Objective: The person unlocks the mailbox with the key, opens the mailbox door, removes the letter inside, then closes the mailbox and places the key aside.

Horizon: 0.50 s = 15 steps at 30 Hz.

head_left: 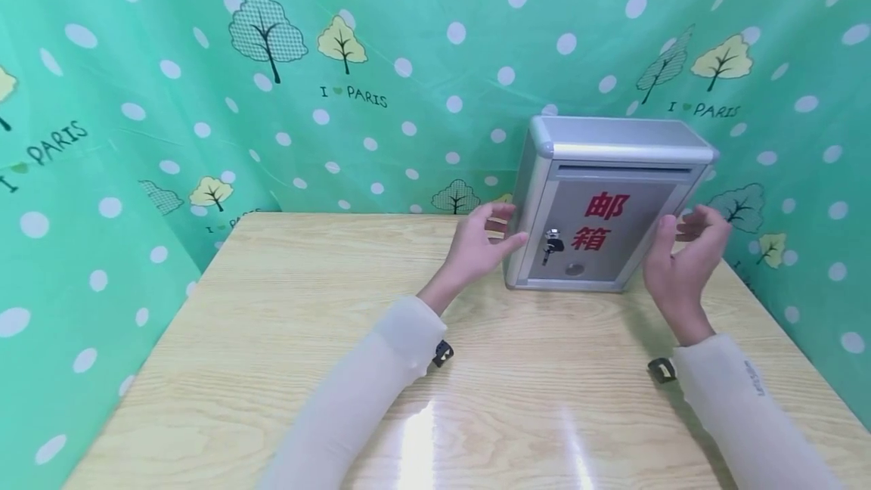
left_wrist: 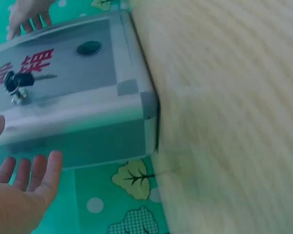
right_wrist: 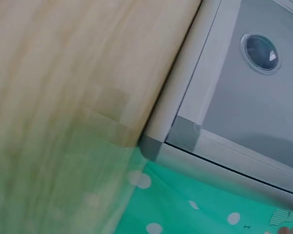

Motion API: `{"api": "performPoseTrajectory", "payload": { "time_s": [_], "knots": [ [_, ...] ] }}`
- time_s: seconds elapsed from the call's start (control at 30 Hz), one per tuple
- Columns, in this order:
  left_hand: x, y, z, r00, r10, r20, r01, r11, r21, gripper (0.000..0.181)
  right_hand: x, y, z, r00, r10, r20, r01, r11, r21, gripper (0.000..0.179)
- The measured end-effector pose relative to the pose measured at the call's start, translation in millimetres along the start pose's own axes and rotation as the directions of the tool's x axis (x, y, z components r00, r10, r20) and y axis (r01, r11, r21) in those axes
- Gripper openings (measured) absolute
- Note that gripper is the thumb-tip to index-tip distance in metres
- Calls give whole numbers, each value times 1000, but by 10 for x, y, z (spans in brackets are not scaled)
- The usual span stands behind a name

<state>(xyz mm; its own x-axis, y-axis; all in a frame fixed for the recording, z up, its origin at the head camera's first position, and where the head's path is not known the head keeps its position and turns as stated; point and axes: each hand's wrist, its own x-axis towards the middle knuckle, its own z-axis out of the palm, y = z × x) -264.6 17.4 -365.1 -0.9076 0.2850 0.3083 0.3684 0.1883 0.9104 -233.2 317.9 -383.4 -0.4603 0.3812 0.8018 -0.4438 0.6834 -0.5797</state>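
Observation:
A grey metal mailbox (head_left: pixel 612 172) with red characters stands upright at the back right of the table. A black-headed key (head_left: pixel 554 246) sits in the lock on the left of its door. My left hand (head_left: pixel 479 240) is beside the box's left side, thumb and fingers spread apart; in the left wrist view, its fingertips (left_wrist: pixel 53 163) are right at the side panel. On the other side, my right hand (head_left: pixel 683 267) is held by the right edge with fingers loosely bent. Neither hand grips anything. Only a bit of the right hand's fingers shows in the right wrist view's corner.
The wooden table (head_left: pixel 327 308) runs back to a green dotted curtain (head_left: pixel 381 142), which hangs behind it and along both sides. The mailbox stands close to the rear curtain. A narrow slot (head_left: pixel 622 171) runs across the top of its front, and a round window (head_left: pixel 574 269) is low on the door.

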Motion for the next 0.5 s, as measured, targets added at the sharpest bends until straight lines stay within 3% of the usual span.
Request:
{"api": "performPoseTrajectory", "payload": {
  "time_s": [0.23, 0.5],
  "knots": [
    [-43, -4, 158, 996, 44, -82, -47, 999, -24, 46, -53, 37, -23, 989, 95, 112, -98, 995, 17, 40],
    [-65, 53, 250, 984, 52, -170, -53, 999, -2, 42, -88, -51, -31, 953, 235, 191, -233, 972, -36, 44]
  ]
}}
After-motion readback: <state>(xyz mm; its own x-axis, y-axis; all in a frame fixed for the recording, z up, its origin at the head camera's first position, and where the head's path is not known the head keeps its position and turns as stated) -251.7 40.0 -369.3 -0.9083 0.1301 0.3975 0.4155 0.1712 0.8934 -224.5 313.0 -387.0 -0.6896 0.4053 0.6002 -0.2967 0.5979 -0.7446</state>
